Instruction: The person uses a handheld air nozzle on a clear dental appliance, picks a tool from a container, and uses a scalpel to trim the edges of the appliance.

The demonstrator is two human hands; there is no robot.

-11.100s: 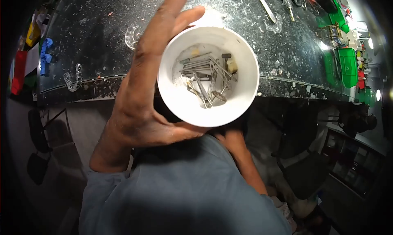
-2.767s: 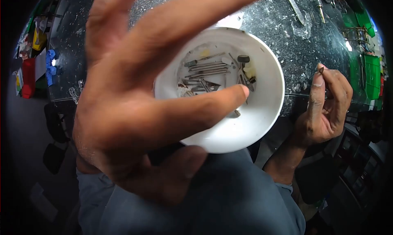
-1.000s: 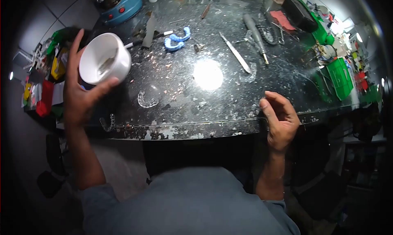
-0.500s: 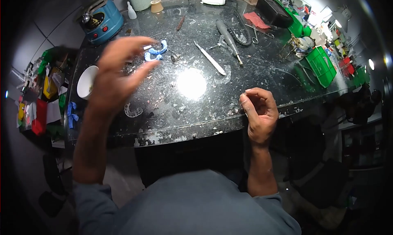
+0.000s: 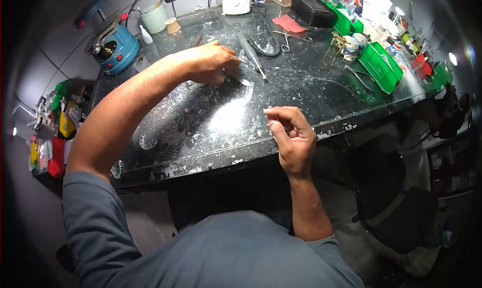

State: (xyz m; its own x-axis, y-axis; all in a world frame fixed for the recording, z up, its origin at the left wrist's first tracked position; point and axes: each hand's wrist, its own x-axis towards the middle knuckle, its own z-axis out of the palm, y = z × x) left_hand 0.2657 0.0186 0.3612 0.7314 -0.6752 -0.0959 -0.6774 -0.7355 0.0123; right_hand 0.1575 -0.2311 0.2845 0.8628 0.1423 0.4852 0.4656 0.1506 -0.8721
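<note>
My left hand (image 5: 216, 62) reaches over the dark worktop (image 5: 196, 137), palm down. Its fingers are curled round the white-handled tool (image 5: 242, 81), whose pale end sticks out past them; the rest is hidden. Nearer the front edge, my right hand (image 5: 296, 140) is raised in a pinch. A small thin thing (image 5: 269, 102) stands up from its fingertips, too small to name. The grey handpiece (image 5: 251, 52) with its coiled cord lies just beyond my left hand. A clear curved piece (image 5: 147, 142) lies below my left forearm.
A blue machine (image 5: 118, 49) stands at the back left, near a white bottle (image 5: 146, 35) and a pale green pot (image 5: 153, 18). Scissors-like forceps (image 5: 286, 41), a red cloth (image 5: 289, 23), a black box (image 5: 314, 10) and a green tray (image 5: 380, 67) are at the right.
My left hand has moved right and closed on the white-handled tool, which is now tilted differently. My right hand keeps its pinch. The view has shifted, and another clear piece shows at the front left edge.
</note>
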